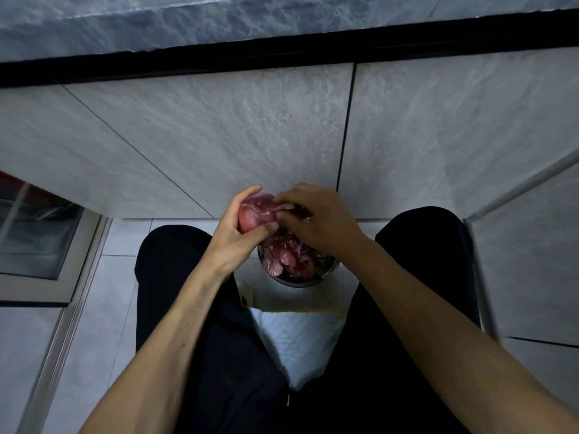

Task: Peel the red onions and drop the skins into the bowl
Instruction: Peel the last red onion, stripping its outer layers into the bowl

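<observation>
Two dark trouser legs (175, 308) frame the scene from my feed; grey cabinet doors (219, 136) fill twelve o'clock. Bowl (305, 281) sits on the floor between the knees, already heaped with skins (282, 256). Left hand (238, 233) wraps around the red onion (258, 211), held over the bowl's eleven o'clock rim. Right hand (316, 220) has its fingers curled at the onion's three o'clock side, apparently pinching skin; the contact is partly hidden. Risks as I judge them: the onion hangs near the rim, so torn skin could fall on the floor tiles (125, 242); the heaped pile may spill over; a slick onion could slip from the hold.
</observation>
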Tool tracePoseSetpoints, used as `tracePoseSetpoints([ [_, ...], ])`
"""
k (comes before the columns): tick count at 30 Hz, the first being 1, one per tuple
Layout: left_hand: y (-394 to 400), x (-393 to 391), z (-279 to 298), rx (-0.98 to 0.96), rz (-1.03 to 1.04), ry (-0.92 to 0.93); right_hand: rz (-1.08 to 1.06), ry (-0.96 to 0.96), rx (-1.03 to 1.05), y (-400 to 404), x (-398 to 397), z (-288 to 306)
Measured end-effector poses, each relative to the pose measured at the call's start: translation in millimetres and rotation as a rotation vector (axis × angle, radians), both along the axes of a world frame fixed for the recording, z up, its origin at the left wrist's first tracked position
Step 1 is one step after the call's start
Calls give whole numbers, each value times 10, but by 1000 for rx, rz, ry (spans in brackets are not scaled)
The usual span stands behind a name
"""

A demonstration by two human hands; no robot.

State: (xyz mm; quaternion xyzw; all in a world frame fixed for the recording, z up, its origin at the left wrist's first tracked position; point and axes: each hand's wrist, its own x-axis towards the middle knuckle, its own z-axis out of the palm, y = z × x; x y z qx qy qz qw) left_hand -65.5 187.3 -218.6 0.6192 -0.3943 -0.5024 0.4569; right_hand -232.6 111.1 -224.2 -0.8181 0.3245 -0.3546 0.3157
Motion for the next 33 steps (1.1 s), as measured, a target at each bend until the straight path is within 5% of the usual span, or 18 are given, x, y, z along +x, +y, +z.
tracePoseSetpoints([
  [8,-25,17,-67,-1,128,29,-44,118,-105,44,38,13],
  [14,-25,2,-122,-89,102,-135,-67,228,67,31,55,61],
  [24,-52,35,5,-106,-19,18,-101,-293,1036,-42,-14,52],
  [33,-60,41,80,-32,33,78,1,-637,1367,-29,72,90],
])
